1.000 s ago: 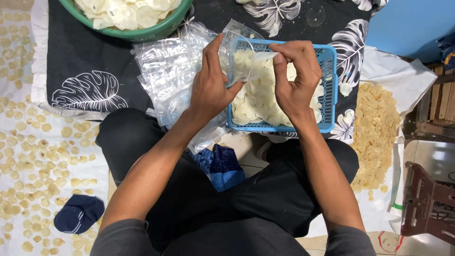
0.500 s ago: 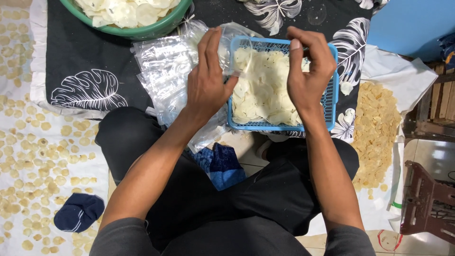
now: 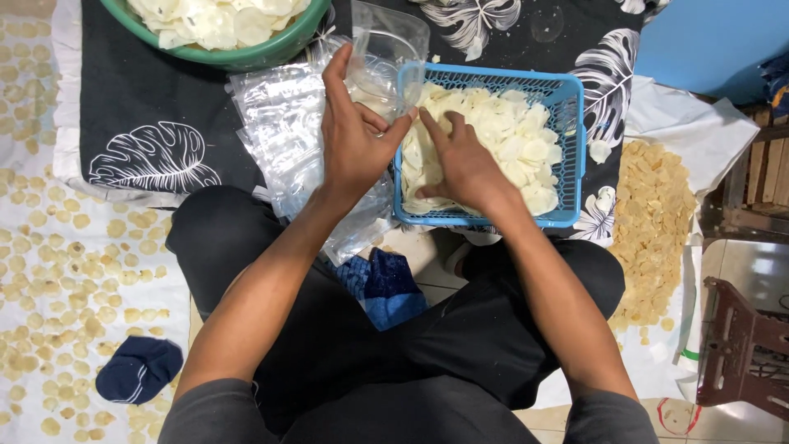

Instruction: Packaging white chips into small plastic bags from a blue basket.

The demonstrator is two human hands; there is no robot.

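Holding a clear plastic bag (image 3: 382, 57) upright, mouth toward the camera, the left hand (image 3: 353, 136) pinches its soft, glossy wall at the near-left corner of the blue basket (image 3: 575, 123). The bag's long axis runs away from the person. That rectangular basket, of stiff plastic mesh, is heaped with thin, pale, round chips (image 3: 509, 144). The right hand (image 3: 464, 164) lies in them, fingers spread and curled into the pile. Beside the basket's left edge a stack of flat clear bags (image 3: 279, 131) lies on the black leaf-printed cloth (image 3: 148, 123). A round green bowl (image 3: 246, 56) at the cloth's far edge holds more pale chips. Small yellowish chips (image 3: 49, 271) dot the white sheet on the floor.
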